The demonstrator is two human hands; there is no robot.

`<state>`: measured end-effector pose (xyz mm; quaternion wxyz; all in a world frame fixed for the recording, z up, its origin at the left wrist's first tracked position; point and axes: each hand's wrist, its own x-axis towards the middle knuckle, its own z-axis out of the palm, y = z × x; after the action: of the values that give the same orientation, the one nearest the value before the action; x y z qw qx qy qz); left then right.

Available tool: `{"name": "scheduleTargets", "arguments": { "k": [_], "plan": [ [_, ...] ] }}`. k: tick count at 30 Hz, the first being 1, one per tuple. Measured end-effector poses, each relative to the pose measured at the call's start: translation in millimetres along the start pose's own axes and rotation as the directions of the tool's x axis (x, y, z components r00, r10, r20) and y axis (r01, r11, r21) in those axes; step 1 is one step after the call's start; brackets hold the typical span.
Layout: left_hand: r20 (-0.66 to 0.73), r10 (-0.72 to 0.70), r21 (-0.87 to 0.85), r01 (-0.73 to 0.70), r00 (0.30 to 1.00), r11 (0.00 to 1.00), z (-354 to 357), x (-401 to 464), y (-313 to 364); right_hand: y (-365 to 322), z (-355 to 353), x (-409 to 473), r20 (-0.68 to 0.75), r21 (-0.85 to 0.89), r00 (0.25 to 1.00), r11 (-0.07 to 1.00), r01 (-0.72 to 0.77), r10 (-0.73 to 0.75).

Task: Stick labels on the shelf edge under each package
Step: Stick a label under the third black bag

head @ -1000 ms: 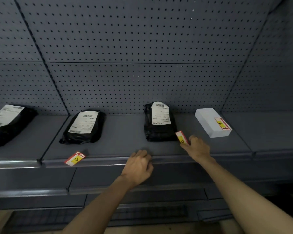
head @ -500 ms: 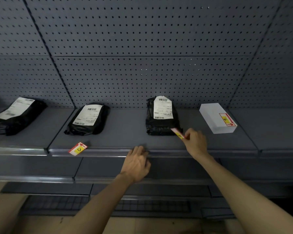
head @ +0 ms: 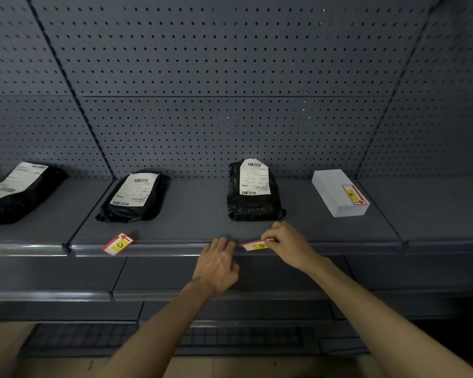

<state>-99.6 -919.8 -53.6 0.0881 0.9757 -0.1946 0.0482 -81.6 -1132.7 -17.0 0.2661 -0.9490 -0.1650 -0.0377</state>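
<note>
Three black packages lie on the grey shelf: one at far left (head: 19,190), one left of centre (head: 134,197), one in the middle (head: 253,192). A white box (head: 336,192) at the right carries a red-and-yellow label E (head: 354,194). My right hand (head: 287,242) pinches the red-and-yellow label D (head: 256,245) flat against the shelf edge (head: 175,248), right below the middle package. My left hand (head: 219,264) rests with fingertips on the same edge just left of that label, holding nothing. Label C (head: 118,243) lies tilted at the shelf front under the second package.
A perforated grey back panel (head: 230,77) rises behind the shelf. A lower shelf (head: 52,294) juts out under my forearms, with a dark grid base (head: 93,336) and the floor below it. Vertical shelf joints sit near both sides of this bay.
My right hand has brought label D down from beside the middle package to the shelf edge and turned it level. My left hand stayed on the edge. The view has tilted slightly.
</note>
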Motion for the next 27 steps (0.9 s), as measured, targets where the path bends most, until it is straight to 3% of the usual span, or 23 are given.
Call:
{"name": "scheduleTargets", "arguments": {
  "k": [27],
  "plan": [
    [-0.071, -0.053, 0.068, 0.058, 0.996, 0.996, -2, 11, 15, 11, 23, 8, -0.03, -0.181, 0.992, 0.977, 0.113, -0.121]
  ]
}}
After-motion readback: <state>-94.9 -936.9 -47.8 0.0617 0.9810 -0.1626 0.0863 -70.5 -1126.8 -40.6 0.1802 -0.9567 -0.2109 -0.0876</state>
